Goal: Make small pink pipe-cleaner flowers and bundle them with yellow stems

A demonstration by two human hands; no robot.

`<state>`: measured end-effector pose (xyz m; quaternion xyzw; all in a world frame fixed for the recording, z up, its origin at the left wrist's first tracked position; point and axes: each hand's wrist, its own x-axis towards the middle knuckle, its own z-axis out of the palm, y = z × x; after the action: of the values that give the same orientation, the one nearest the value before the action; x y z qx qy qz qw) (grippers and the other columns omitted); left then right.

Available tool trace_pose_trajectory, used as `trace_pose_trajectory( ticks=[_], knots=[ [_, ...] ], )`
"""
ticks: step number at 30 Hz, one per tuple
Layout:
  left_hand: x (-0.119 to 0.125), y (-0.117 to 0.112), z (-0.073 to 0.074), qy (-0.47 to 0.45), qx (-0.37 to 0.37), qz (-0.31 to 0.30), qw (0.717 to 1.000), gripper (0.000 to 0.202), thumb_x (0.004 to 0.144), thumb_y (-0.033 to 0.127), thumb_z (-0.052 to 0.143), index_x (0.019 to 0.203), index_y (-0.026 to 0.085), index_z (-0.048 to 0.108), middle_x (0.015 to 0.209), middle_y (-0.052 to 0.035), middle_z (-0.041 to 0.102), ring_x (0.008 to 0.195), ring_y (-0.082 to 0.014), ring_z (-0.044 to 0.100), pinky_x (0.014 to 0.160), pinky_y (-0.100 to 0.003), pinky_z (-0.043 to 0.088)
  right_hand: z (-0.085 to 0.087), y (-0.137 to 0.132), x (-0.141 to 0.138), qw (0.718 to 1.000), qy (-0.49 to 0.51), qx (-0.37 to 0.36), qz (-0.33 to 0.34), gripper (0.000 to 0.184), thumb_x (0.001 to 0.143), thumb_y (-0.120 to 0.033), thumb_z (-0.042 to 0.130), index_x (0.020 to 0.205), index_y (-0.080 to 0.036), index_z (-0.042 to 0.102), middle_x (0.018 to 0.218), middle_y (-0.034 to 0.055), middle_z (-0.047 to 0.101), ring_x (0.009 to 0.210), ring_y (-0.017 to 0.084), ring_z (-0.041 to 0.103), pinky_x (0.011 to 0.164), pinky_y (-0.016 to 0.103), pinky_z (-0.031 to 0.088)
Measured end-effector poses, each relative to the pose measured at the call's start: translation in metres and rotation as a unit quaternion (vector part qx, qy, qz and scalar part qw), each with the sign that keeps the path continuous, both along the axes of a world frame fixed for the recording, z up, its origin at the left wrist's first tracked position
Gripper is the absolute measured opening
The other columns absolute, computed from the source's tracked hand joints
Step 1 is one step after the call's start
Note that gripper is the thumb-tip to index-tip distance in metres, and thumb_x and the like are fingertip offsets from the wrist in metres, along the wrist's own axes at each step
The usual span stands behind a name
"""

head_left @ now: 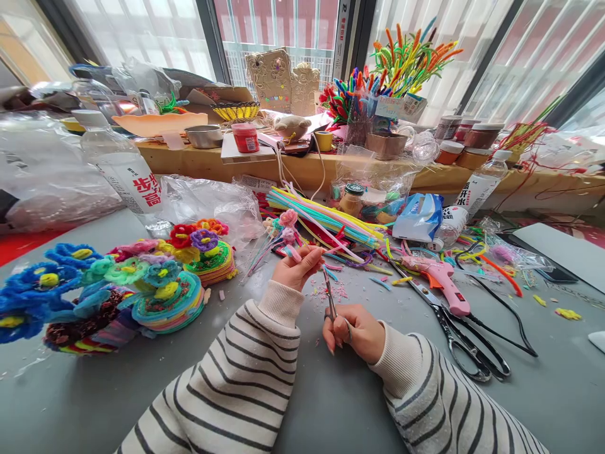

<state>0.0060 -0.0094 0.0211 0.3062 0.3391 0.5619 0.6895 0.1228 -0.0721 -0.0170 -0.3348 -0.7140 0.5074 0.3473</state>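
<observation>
My left hand (297,266) is closed, pinching a pink pipe cleaner (341,247) that runs off to the right above the grey table (142,378). My right hand (355,331) grips small scissors (329,293), whose blades point up toward my left fingers and the pipe cleaner. Pink fuzz clippings (336,292) lie on the table just beyond the blades. Both my sleeves are white with dark stripes.
Pipe-cleaner flowers and coiled discs (155,284) fill the left. A bundle of pastel pipe cleaners (326,217) lies ahead. A pink glue gun (442,277) and large black scissors (466,343) sit to the right. A water bottle (125,173) stands back left; the wooden sill (302,167) holds jars and bowls.
</observation>
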Motion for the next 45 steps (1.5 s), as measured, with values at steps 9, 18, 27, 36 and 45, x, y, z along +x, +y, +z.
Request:
trace_pose_trajectory(
  ticks=[9, 18, 27, 36, 45],
  knots=[
    [0.000, 0.001, 0.000, 0.007, 0.000, 0.002, 1.000, 0.022, 0.037, 0.022, 0.074, 0.053, 0.012, 0.063, 0.045, 0.0029, 0.055, 0.045, -0.0033, 0.049, 0.045, -0.014, 0.039, -0.001, 0.002, 0.001, 1.000, -0.012, 0.023, -0.003, 0.063, 0.073, -0.064, 0.024, 0.047, -0.013, 0.051, 0.043, -0.0017, 0.039, 0.042, 0.007, 0.036, 0.044, 0.021, 0.031],
    [-0.002, 0.001, -0.001, 0.013, 0.000, 0.019, 1.000, 0.021, 0.038, 0.023, 0.073, 0.054, 0.013, 0.063, 0.045, 0.0027, 0.056, 0.042, -0.0026, 0.046, 0.042, -0.014, 0.036, 0.002, 0.001, 0.004, 0.998, -0.041, 0.015, -0.055, 0.059, 0.072, -0.060, 0.032, 0.037, -0.015, 0.046, 0.038, -0.0019, 0.039, 0.039, 0.007, 0.035, 0.044, 0.022, 0.031],
    [-0.002, 0.003, -0.002, -0.013, -0.005, 0.023, 1.000, 0.019, 0.040, 0.023, 0.073, 0.054, 0.015, 0.063, 0.046, 0.0041, 0.054, 0.043, -0.0018, 0.045, 0.041, -0.013, 0.034, 0.002, 0.002, 0.003, 0.999, -0.023, -0.006, -0.046, 0.061, 0.070, -0.066, 0.028, 0.042, -0.015, 0.047, 0.039, -0.0024, 0.036, 0.039, 0.007, 0.032, 0.041, 0.021, 0.027],
    [-0.002, 0.002, -0.002, -0.009, 0.014, -0.002, 1.000, 0.021, 0.041, 0.026, 0.072, 0.055, 0.013, 0.063, 0.041, 0.0050, 0.049, 0.040, -0.0012, 0.041, 0.039, -0.013, 0.031, 0.001, 0.000, 0.002, 0.999, -0.042, 0.021, -0.003, 0.066, 0.070, -0.068, 0.022, 0.049, -0.012, 0.051, 0.044, -0.0018, 0.038, 0.042, 0.006, 0.035, 0.043, 0.020, 0.028],
    [-0.002, 0.003, -0.003, 0.006, 0.025, -0.031, 0.999, 0.023, 0.041, 0.027, 0.073, 0.055, 0.012, 0.062, 0.039, 0.0045, 0.048, 0.039, -0.0015, 0.041, 0.038, -0.013, 0.030, 0.007, 0.000, 0.003, 0.998, -0.009, 0.048, 0.040, 0.064, 0.072, -0.065, 0.023, 0.046, -0.013, 0.051, 0.046, -0.0009, 0.040, 0.044, 0.007, 0.037, 0.047, 0.020, 0.033]
  ],
)
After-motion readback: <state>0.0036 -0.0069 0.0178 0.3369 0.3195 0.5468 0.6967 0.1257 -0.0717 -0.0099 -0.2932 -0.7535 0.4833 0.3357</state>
